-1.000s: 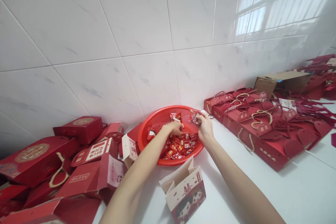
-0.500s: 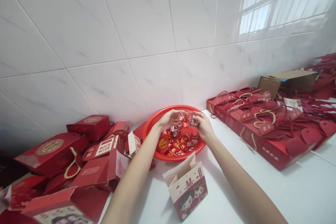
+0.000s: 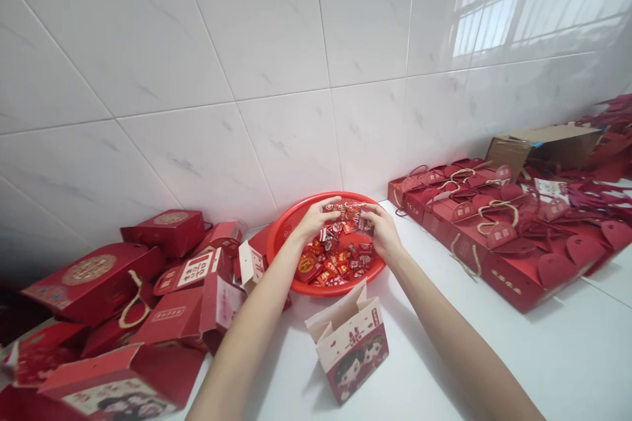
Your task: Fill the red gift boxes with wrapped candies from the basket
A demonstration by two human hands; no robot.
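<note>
A red plastic basket [image 3: 282, 231] stands against the tiled wall with several small wrapped candies [image 3: 336, 268] in it. Over its left part is my left hand [image 3: 318, 217], fingers closed on a small wrapped candy. My right hand [image 3: 384, 230] pinches wrapped candies over the basket's right side, close to my left hand. Just in front of the basket an open paper gift box [image 3: 353, 355] stands upright on the white table, printed with cartoon figures; neither hand touches it.
Red gift boxes [image 3: 93, 276] are heaped at the left, beside my left forearm. Rows of red boxes with rope handles [image 3: 494, 230] lie at the right. Behind them is a cardboard box [image 3: 563, 138]. The white table [image 3: 434, 381] lies in front.
The view has shifted slightly. My left hand's fingers have straightened somewhat over the candies, and both hands remain over the basket.
</note>
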